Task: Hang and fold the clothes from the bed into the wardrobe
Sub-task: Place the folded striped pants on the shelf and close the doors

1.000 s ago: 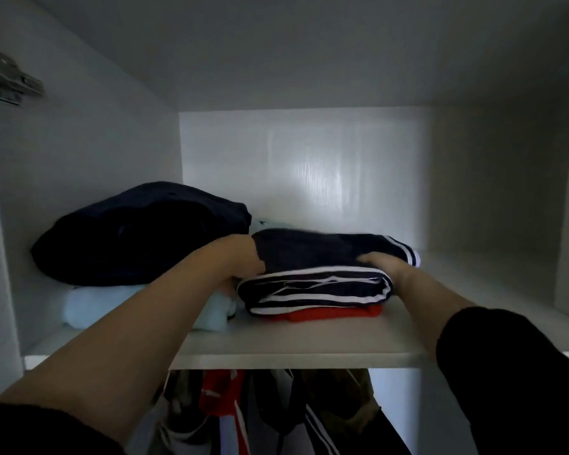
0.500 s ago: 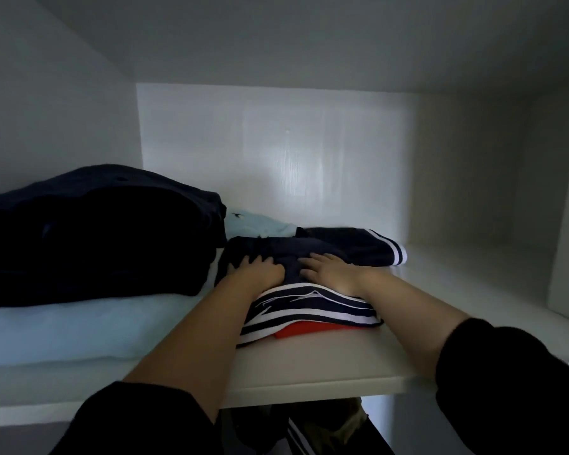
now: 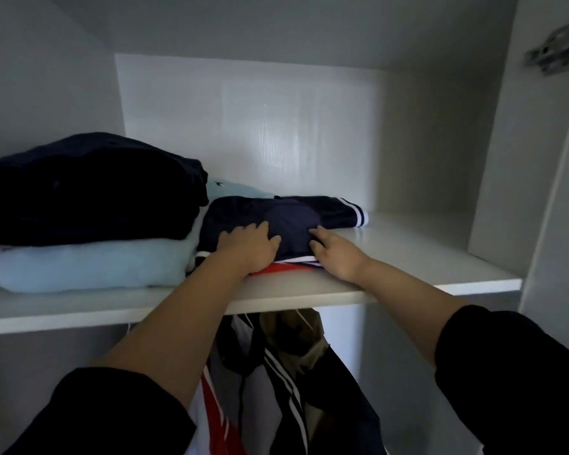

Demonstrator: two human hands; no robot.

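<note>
A folded navy garment with white stripes (image 3: pixel 296 215) lies on the white wardrobe shelf (image 3: pixel 424 257), on top of a folded red piece (image 3: pixel 276 268). My left hand (image 3: pixel 248 247) presses flat on its front left part. My right hand (image 3: pixel 334 254) rests at its front right edge, fingers stretched against the fabric. To the left, a dark navy folded pile (image 3: pixel 89 188) sits on a light blue folded garment (image 3: pixel 89 267).
Clothes hang below the shelf (image 3: pixel 276 372), striped and red among them. The wardrobe side wall (image 3: pixel 506 159) rises at the right, with a metal hinge (image 3: pixel 555 50) near the top. Bare shelf lies to the right of the navy garment.
Both hands went from holding the stack's sides to lying on top of it, and the stack sits deeper on the shelf. My view has swung rightward.
</note>
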